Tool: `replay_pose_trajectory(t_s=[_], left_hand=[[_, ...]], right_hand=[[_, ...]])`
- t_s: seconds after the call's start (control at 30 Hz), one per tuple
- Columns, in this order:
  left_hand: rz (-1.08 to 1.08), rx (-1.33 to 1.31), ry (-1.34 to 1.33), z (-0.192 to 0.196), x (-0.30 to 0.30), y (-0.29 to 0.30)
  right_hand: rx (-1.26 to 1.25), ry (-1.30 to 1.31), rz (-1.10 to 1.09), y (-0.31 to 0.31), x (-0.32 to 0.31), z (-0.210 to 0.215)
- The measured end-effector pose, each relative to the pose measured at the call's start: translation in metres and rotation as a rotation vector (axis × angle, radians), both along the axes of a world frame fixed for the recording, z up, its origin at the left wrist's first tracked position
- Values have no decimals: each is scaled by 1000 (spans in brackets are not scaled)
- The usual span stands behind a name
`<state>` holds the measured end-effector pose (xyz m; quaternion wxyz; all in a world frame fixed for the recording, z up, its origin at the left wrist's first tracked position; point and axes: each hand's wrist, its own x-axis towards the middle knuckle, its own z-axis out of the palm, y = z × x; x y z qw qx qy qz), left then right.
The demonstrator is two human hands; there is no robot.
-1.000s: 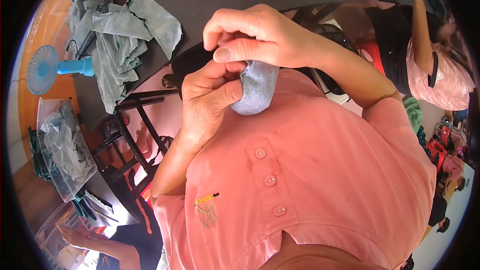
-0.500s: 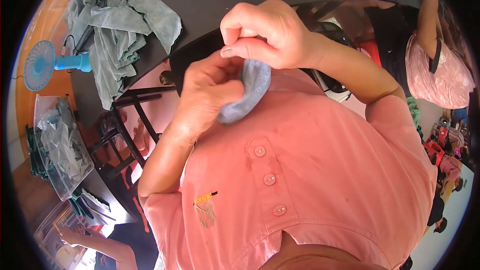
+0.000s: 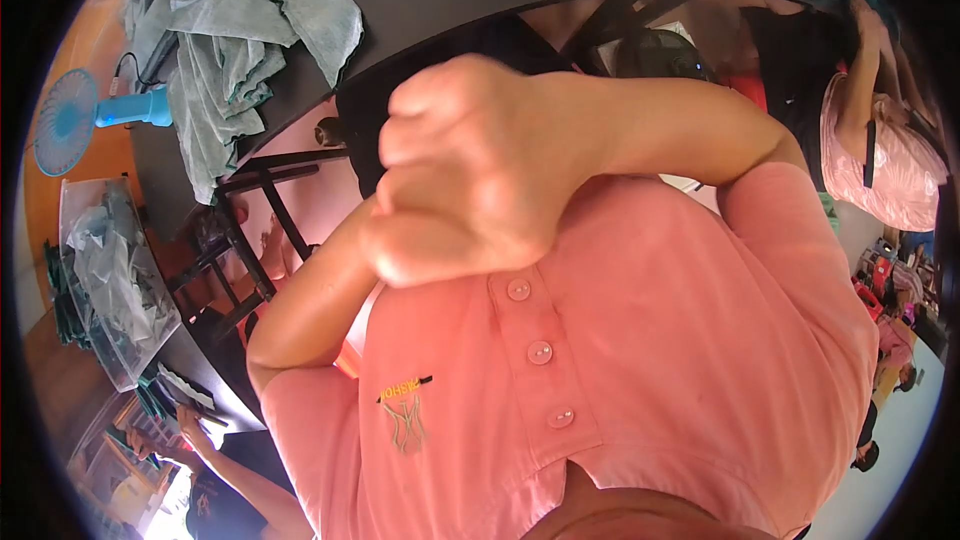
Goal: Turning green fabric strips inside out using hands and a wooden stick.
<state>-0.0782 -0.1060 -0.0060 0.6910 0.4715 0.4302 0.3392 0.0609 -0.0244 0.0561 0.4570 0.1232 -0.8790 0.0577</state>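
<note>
My right hand [image 3: 470,175] is closed in a fist in front of my chest, its back toward the view and its thumb side low. Whatever its fingers grip, if anything, is hidden. My left forearm [image 3: 318,285] runs up behind that fist, so the left hand and its fingers cannot be seen. No part of the blue-grey fabric loop from the earlier picture shows around the hands.
Grey-green fabric pieces [image 3: 235,70] are heaped on the dark table [image 3: 440,0] at the far left. A small blue fan [image 3: 70,120] stands beside them. Below is a clear bin [image 3: 115,280] of cloth. A co-worker's arm [image 3: 235,480] shows at lower left, another person's arm [image 3: 865,90] at right.
My right hand has swung down and left, turning into a fist that covers the left hand. The blue-grey fabric loop has gone out of sight. The teal cloth at the top has left the view.
</note>
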Motion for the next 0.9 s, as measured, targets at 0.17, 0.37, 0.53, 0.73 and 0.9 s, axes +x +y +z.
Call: replay_pose_trajectory(t_s=[0.17,0.37,0.53,0.73,0.9], left_hand=[[155,15,-15,24,19,11],[352,411,-35,11,2,22],[405,389,-202,15,17,27],[411,435,-47,10,20,28],[452,666,128,3,24,36]], right_hand=[[-72,139,-148,22,5,-19],[-358,145,-508,52,62,-12],[-1234,-200,-278,3,65,-46],[-1225,-123,-257,-2,60,-52],[-1160,-85,-298,-2,61,-54]])
